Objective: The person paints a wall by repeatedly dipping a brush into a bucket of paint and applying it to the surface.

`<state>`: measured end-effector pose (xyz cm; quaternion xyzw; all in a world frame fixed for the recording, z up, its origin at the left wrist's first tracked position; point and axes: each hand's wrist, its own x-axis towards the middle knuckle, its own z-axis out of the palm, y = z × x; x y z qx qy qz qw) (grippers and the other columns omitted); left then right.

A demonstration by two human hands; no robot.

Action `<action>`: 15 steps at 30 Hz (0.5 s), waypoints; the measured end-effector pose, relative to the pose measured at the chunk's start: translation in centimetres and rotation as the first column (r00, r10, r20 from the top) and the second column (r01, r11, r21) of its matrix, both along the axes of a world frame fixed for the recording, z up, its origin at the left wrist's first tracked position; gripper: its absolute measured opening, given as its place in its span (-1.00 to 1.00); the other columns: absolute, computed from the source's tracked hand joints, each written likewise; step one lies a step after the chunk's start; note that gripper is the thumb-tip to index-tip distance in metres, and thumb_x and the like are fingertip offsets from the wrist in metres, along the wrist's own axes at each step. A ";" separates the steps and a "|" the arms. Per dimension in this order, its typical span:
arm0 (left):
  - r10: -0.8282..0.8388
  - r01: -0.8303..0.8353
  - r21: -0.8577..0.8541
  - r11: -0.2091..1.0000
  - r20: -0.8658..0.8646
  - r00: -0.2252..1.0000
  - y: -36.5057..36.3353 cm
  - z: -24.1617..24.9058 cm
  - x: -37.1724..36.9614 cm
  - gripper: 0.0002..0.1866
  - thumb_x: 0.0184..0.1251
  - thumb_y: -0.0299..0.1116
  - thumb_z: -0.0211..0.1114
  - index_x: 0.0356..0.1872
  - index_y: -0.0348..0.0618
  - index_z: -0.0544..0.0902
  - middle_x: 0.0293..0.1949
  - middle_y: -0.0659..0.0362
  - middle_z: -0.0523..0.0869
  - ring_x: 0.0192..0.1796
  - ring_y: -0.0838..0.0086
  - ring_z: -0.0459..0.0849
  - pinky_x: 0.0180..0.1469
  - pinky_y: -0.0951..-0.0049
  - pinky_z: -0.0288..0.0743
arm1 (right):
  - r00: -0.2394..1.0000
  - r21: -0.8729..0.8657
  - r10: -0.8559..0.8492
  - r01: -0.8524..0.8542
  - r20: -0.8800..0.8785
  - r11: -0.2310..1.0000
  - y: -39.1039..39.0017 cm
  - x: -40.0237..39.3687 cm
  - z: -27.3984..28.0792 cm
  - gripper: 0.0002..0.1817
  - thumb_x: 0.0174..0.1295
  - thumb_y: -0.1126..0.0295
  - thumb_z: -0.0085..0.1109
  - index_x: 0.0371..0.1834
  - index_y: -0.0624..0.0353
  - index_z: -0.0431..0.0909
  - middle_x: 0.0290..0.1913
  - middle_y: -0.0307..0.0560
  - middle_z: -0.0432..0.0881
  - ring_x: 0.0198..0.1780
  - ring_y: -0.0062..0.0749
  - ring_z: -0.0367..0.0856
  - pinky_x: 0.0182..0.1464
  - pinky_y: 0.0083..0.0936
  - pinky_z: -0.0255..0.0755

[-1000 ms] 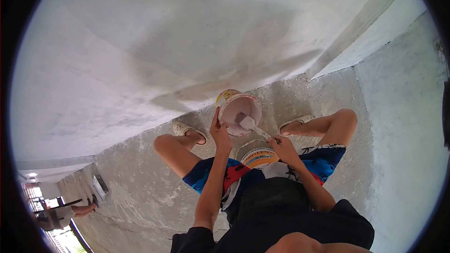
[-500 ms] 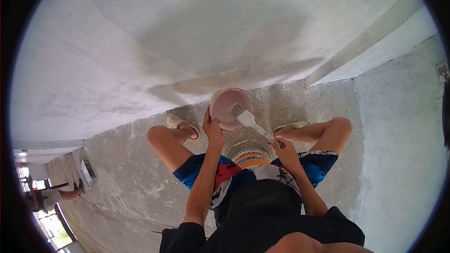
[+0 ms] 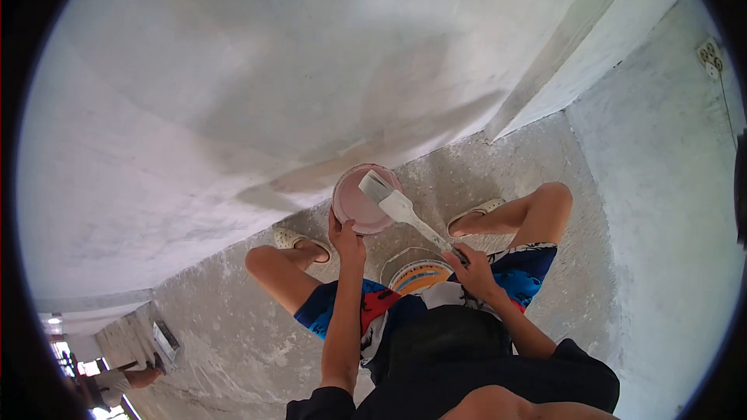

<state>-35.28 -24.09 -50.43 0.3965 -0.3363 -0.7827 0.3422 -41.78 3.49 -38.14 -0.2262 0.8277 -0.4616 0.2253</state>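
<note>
A pinkish round tub (image 3: 352,214) is gripped at its lower left rim by my left hand (image 3: 347,238), its open top facing me. My right hand (image 3: 471,271) is wrapped round the handle of a wide paintbrush (image 3: 399,208) with a white handle smeared with paint. The brush's pale bristles lie over the tub's opening in this view. Just below, between my legs, stands a bucket (image 3: 421,275) with an orange and white label and a wire handle, partly hidden by my shorts.
A whitish wall (image 3: 311,70) rises right in front of me, with another wall (image 3: 654,187) to the right carrying a socket (image 3: 710,58). The rough concrete floor (image 3: 226,303) is speckled. At far left are a flat panel (image 3: 165,342) and another person (image 3: 117,385).
The tub has shifted slightly left and down in view. The brush has come up and left, its bristles now near the tub's upper rim. My head view has tilted a little.
</note>
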 end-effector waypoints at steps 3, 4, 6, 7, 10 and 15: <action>-0.069 0.072 0.043 0.996 -0.081 0.994 0.1 0.9 -0.3 -0.24 0.06 -0.82 -0.04 0.42 -0.21 0.28 0.31 0.08 0.45 0.32 0.28 0.47 0.28 0.29 0.44 | 0.999 0.029 -0.003 0.005 -0.043 1.000 0.1 0.3 -2.4 -0.64 0.35 0.20 0.18 -0.09 0.35 0.56 -0.51 0.22 0.58 -0.52 -0.05 0.61 -0.43 -0.34 0.39; -0.074 0.079 0.045 0.996 -0.099 0.992 0.3 1.1 -0.6 -0.24 0.06 -0.82 -0.04 0.42 -0.21 0.28 0.31 0.08 0.45 0.32 0.28 0.47 0.28 0.29 0.44 | 0.996 0.052 -0.004 0.008 -0.086 0.999 0.6 0.3 -3.3 -0.67 0.35 0.24 0.17 -0.09 0.34 0.56 -0.50 0.20 0.58 -0.49 -0.04 0.61 -0.41 -0.37 0.39; -0.081 0.088 0.060 0.994 -0.101 0.991 0.4 1.2 -0.7 -0.24 0.07 -0.82 -0.05 0.42 -0.21 0.28 0.30 0.08 0.45 0.31 0.26 0.48 0.27 0.26 0.46 | 0.994 0.049 -0.010 0.016 -0.113 0.999 1.0 0.4 -3.0 -0.68 0.35 0.24 0.18 -0.08 0.33 0.57 -0.51 0.22 0.58 -0.48 0.02 0.62 -0.43 -0.32 0.41; -0.080 0.088 0.060 0.994 -0.115 0.990 0.4 1.2 -0.9 -0.24 0.07 -0.82 -0.05 0.42 -0.21 0.28 0.30 0.08 0.45 0.31 0.26 0.48 0.27 0.26 0.46 | 0.992 0.044 -0.012 0.017 -0.124 0.999 1.1 0.5 -3.0 -0.68 0.35 0.24 0.19 -0.07 0.31 0.58 -0.53 0.23 0.58 -0.47 0.08 0.63 -0.44 -0.28 0.42; -0.075 0.083 0.081 0.993 -0.095 0.993 0.6 0.8 -1.0 -0.24 0.07 -0.82 -0.06 0.42 -0.21 0.27 0.29 0.08 0.47 0.30 0.26 0.49 0.27 0.27 0.47 | 0.989 -0.008 -0.043 0.042 -0.144 0.999 1.2 0.9 -2.7 -0.70 0.34 0.26 0.19 -0.08 0.30 0.58 -0.55 0.21 0.57 -0.48 0.09 0.63 -0.45 -0.27 0.42; -0.113 0.116 0.061 0.991 -0.043 0.993 0.6 0.2 -1.5 -0.24 0.06 -0.82 -0.07 0.42 -0.23 0.27 0.27 0.07 0.48 0.26 0.28 0.52 0.22 0.33 0.49 | 0.962 -0.013 -0.020 0.018 -0.272 1.000 0.7 0.7 -1.6 -0.71 0.37 0.26 0.15 -0.10 0.31 0.54 -0.56 0.20 0.55 -0.48 0.08 0.62 -0.44 -0.25 0.41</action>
